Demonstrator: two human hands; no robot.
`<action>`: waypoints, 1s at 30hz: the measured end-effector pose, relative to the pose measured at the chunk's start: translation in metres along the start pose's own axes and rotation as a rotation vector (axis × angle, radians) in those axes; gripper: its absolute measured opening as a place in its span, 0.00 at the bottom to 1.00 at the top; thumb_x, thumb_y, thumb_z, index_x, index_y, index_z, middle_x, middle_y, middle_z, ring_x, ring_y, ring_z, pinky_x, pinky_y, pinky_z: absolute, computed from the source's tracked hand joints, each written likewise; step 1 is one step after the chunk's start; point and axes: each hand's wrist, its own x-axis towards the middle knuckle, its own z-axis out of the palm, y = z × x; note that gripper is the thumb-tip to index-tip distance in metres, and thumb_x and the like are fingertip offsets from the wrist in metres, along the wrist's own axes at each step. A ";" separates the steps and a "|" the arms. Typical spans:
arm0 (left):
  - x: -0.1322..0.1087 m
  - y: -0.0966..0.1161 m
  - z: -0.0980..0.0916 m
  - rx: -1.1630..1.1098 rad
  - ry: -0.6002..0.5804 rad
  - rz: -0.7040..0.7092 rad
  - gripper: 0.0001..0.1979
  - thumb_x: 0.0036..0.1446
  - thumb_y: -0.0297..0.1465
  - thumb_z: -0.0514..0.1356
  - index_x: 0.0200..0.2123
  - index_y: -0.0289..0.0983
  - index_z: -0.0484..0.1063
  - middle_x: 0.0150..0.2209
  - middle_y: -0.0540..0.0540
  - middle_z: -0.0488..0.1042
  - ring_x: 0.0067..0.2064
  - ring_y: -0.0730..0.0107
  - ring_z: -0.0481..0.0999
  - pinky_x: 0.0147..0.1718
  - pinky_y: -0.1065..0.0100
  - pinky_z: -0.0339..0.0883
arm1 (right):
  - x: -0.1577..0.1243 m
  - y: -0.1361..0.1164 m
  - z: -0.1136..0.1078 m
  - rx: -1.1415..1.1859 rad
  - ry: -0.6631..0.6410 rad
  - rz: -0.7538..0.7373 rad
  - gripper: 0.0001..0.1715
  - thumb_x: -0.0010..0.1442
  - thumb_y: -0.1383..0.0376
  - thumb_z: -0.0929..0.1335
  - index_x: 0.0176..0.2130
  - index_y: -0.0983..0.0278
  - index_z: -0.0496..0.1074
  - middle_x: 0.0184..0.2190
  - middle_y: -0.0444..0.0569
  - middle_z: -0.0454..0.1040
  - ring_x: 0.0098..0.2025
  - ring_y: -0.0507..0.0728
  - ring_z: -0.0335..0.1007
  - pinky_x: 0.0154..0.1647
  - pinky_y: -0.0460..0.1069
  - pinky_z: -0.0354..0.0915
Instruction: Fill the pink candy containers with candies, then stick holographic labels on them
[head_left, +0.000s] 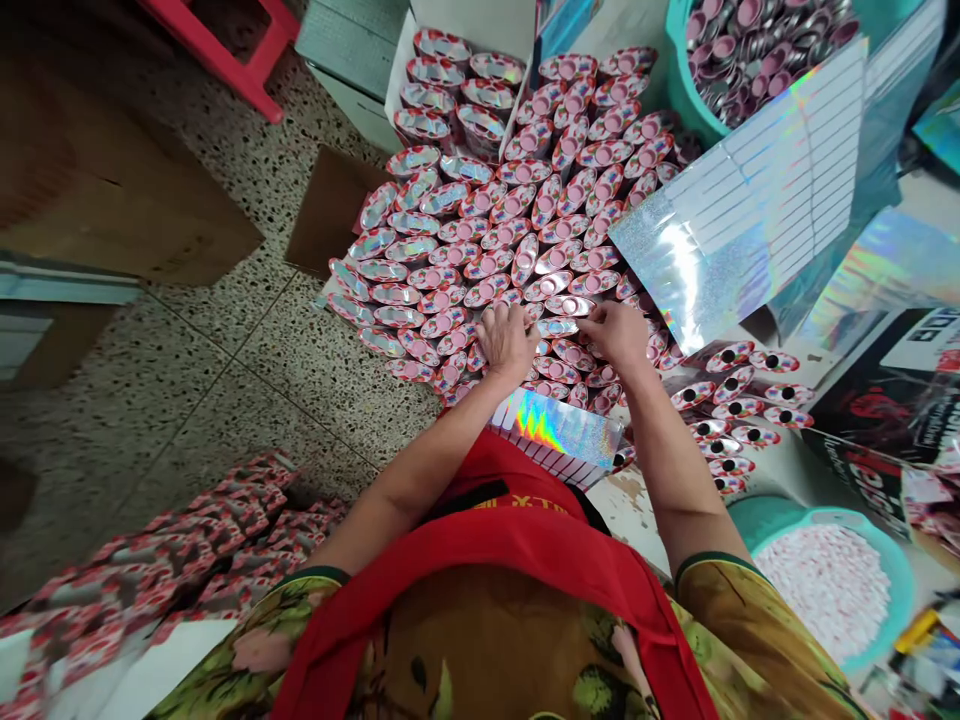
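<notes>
Red cloth apron (pixel 536 550) lies nearest, with a flat, silvery, rainbow-sheened sheet (pixel 574 430) just beyond it. Farther off, tightly packed red-and-white containers with oval tops (pixel 487 265) stand on end, many bearing round pink pieces. The left hand (pixel 508 342) rests over the near tops, fingers bent and close together; whether they grip anything, I cannot tell. The right hand (pixel 619 336) has its fingers drawn together beside the right end of a shiny silver oval top (pixel 557 327); any grip is hidden. Good handling probably means light, level pressure on one top, the left hand steadying, so crowded neighbours stay upright.
</notes>
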 end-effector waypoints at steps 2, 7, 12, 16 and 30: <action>0.004 -0.007 -0.005 0.024 -0.025 0.035 0.02 0.61 0.31 0.64 0.35 0.41 0.74 0.45 0.40 0.74 0.54 0.48 0.67 0.51 0.52 0.59 | -0.003 0.004 0.001 0.057 0.083 -0.011 0.14 0.59 0.57 0.73 0.42 0.64 0.77 0.38 0.51 0.79 0.40 0.60 0.72 0.37 0.50 0.59; -0.015 -0.033 -0.027 0.026 -0.215 0.324 0.06 0.66 0.36 0.62 0.41 0.42 0.77 0.46 0.43 0.75 0.51 0.54 0.68 0.50 0.56 0.60 | -0.051 0.015 0.016 0.141 0.179 -0.207 0.18 0.65 0.51 0.70 0.45 0.62 0.76 0.43 0.54 0.77 0.43 0.61 0.70 0.40 0.51 0.59; -0.059 -0.054 -0.042 0.220 -0.418 0.668 0.13 0.62 0.40 0.66 0.46 0.40 0.78 0.50 0.41 0.73 0.53 0.51 0.66 0.50 0.55 0.59 | -0.109 0.017 0.054 0.126 -0.039 -0.413 0.22 0.66 0.47 0.69 0.43 0.62 0.78 0.40 0.54 0.77 0.45 0.63 0.67 0.45 0.54 0.60; -0.065 -0.058 -0.035 0.268 -0.375 0.684 0.10 0.63 0.38 0.65 0.43 0.38 0.77 0.50 0.40 0.74 0.53 0.52 0.66 0.48 0.56 0.58 | -0.123 0.007 0.073 0.036 -0.016 -0.415 0.19 0.69 0.52 0.67 0.43 0.62 0.80 0.42 0.57 0.76 0.46 0.65 0.64 0.46 0.56 0.59; -0.104 -0.092 -0.030 0.183 -0.240 0.918 0.17 0.72 0.30 0.50 0.56 0.38 0.75 0.61 0.37 0.74 0.55 0.56 0.74 0.52 0.54 0.63 | -0.111 0.006 0.078 0.145 -0.110 -0.368 0.14 0.67 0.61 0.66 0.33 0.64 0.77 0.36 0.54 0.77 0.43 0.62 0.66 0.49 0.56 0.58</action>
